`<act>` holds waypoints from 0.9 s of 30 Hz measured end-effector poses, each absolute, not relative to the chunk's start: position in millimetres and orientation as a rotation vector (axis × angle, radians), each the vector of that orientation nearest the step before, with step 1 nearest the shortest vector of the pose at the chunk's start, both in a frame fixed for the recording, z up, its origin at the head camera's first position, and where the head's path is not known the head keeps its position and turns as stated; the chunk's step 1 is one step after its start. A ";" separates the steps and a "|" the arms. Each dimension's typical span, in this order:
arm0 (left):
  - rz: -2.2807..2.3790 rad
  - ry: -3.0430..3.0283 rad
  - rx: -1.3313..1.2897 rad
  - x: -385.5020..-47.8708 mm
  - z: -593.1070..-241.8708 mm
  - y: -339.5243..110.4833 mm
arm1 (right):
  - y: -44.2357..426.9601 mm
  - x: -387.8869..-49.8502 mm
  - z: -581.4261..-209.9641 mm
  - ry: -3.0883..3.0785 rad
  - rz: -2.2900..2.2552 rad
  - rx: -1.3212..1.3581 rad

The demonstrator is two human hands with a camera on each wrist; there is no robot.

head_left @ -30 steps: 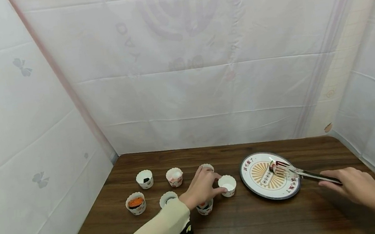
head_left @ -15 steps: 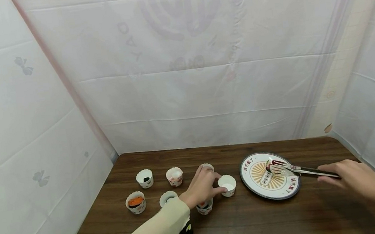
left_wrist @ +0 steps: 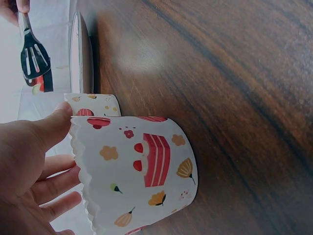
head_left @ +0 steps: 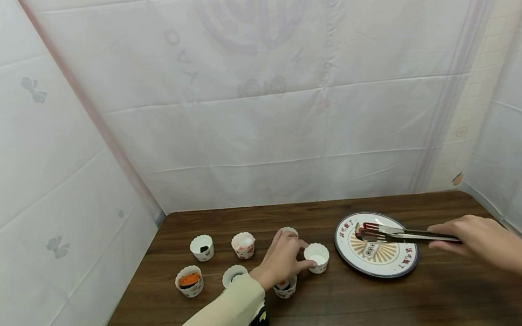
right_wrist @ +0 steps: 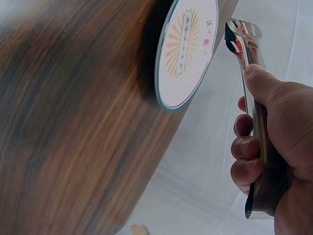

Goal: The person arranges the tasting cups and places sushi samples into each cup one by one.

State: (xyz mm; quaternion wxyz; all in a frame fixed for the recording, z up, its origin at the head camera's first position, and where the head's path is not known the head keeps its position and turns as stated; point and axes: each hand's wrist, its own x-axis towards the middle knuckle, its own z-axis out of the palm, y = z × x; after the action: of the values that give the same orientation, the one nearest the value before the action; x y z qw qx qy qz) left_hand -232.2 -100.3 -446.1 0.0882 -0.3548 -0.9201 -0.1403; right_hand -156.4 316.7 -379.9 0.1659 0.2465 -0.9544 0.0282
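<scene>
My left hand (head_left: 279, 261) reaches over the cups, thumb and index finger at the left rim of a white paper cup (head_left: 320, 265) that looks bare inside. In the left wrist view, a nearer paper cup (left_wrist: 142, 171) with cake prints hides part of the fingers. With its fingers curled round the handles, my right hand (head_left: 478, 239) grips metal serving tongs (head_left: 414, 234). The slotted tong head (left_wrist: 34, 58) pinches a small dark, red and green piece of sushi (head_left: 359, 231). It is held above the round white plate (head_left: 391, 271).
Left of my hand stand more paper cups: one with orange-topped sushi (head_left: 190, 281), one with a dark piece (head_left: 202, 249), one with a pinkish piece (head_left: 243, 245). Others are partly hidden by my arm. A white cloth (head_left: 257, 131) hangs behind the wooden table (head_left: 358, 314).
The tongs and sushi have moved left and come up over the plate, toward the cup at my left hand. The left hand has stayed in place.
</scene>
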 end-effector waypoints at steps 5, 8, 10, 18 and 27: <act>-0.418 -2.749 -1.052 -231.8 -446.1 -100.4 | 303.9 -157.2 -374.4 -2.697 0.081 0.761; -0.423 -2.758 -1.048 -231.5 -446.2 -100.3 | 295.9 -158.9 -372.0 -2.665 0.072 0.813; -0.427 -2.760 -1.045 -231.5 -446.2 -100.3 | 290.2 -160.9 -370.0 -2.656 0.073 0.854; -0.433 -2.756 -1.049 -230.8 -446.2 -100.5 | 270.6 -166.8 -363.8 -2.634 0.111 0.988; -0.416 -2.774 -1.026 -230.3 -445.0 -99.9 | 252.9 -175.0 -359.9 -2.609 0.139 1.109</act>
State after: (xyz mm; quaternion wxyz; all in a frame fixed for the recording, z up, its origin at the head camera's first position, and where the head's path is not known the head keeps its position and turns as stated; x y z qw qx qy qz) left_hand -230.3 -99.9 -445.0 0.0773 -0.3425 -0.9260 -0.1388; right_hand -175.0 252.9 -359.9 0.1512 0.3863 -0.9086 0.0483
